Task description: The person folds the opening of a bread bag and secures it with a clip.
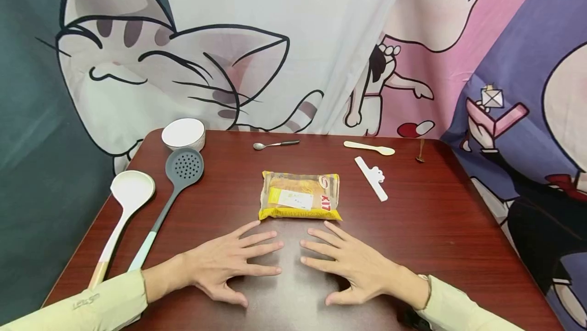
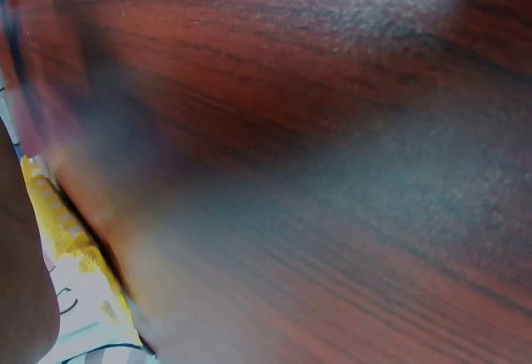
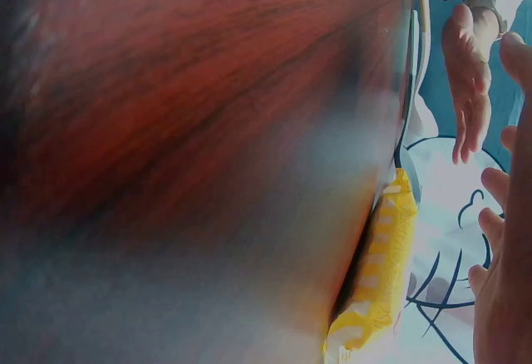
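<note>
Both hands are spread over the near part of the table, palms down with fingers apart and nothing held. My left hand [image 1: 229, 265] points inward from the left, and my right hand [image 1: 350, 265] mirrors it from the right. Just beyond the fingertips lies a yellow plastic-wrapped food packet [image 1: 300, 196] with a white label. In the right wrist view the packet [image 3: 384, 273] shows its yellow edge on the tabletop, with the left hand [image 3: 470, 86] above. The left wrist view catches the packet [image 2: 79, 256] at its lower left edge.
On the left lie a white ladle [image 1: 132, 188] and a grey slotted skimmer [image 1: 185, 166], with a white bowl [image 1: 184, 135] behind. Toward the back are a small spoon [image 1: 275, 144], a cream spoon [image 1: 369, 148], a white clip [image 1: 372, 178] and a small brown item [image 1: 420, 153].
</note>
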Demonstrator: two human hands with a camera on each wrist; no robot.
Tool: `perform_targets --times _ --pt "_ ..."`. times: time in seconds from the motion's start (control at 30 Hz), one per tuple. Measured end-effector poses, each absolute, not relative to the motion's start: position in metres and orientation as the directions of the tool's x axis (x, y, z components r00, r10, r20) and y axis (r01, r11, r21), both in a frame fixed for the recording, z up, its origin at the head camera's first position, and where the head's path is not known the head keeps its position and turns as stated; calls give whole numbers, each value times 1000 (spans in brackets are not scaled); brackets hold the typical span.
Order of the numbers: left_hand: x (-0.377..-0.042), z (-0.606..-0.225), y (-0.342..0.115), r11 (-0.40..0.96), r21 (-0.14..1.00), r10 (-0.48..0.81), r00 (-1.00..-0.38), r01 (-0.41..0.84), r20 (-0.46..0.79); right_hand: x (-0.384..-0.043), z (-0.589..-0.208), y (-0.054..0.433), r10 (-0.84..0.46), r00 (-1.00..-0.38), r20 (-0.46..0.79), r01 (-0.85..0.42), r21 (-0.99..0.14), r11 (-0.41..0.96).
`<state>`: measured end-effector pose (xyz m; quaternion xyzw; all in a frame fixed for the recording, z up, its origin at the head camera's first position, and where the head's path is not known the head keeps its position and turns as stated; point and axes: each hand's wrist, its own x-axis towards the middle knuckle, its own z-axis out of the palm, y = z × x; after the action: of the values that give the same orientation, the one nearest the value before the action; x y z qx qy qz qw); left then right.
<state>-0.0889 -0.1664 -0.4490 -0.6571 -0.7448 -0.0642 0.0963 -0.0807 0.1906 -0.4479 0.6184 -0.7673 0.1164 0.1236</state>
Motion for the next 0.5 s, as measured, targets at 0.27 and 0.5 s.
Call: perform_targets --times 0.27,0.5 --pt "-90 -451 -164 139 -43 964 -125 989 235 -85 -447 191 -917 -208 341 -975 -1 221" --pt "-96 -448 -161 164 -62 960 -145 984 241 -93 -444 189 -904 -197 380 -975 21 221"
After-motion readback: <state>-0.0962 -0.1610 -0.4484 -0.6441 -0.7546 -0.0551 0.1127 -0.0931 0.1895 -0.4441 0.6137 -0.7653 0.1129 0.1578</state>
